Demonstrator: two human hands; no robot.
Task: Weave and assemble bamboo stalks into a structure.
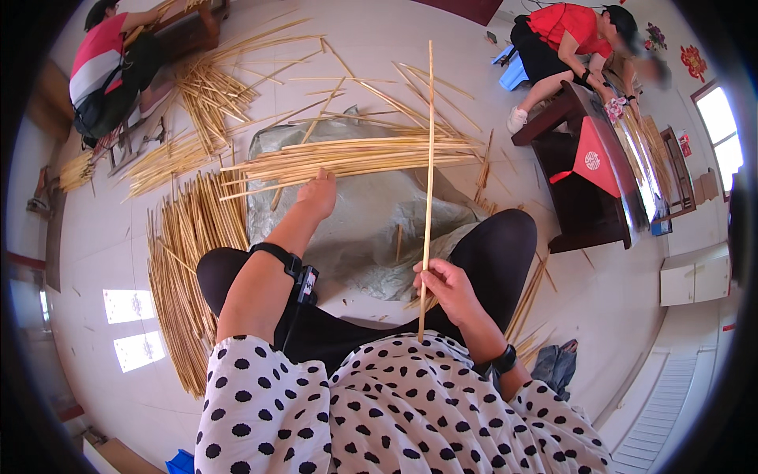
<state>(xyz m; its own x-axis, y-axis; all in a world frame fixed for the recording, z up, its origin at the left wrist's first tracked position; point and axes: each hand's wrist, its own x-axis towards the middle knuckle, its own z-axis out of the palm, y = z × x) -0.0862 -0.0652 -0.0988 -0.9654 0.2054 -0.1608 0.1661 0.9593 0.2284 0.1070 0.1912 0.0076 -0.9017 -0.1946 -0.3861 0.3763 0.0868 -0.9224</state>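
Observation:
My right hand (450,291) is closed on one long, thin tan stick (429,174) in front of my body. The stick stands almost upright, its lower end by my shirt and its upper end above the pile. My left hand (318,194) reaches forward to the near edge of a pile of similar sticks (363,158). Its fingers are curled against the sticks there, and their tips are partly hidden. This pile lies crosswise on a grey-green plastic sheet (339,229) that covers something bulky between my knees.
A thick row of sticks (185,292) lies on the floor to my left, with loose ones (213,95) scattered beyond. One person (110,63) sits at the far left by a wooden bench. Another in red (564,39) bends over a dark wooden table (584,174) at the right.

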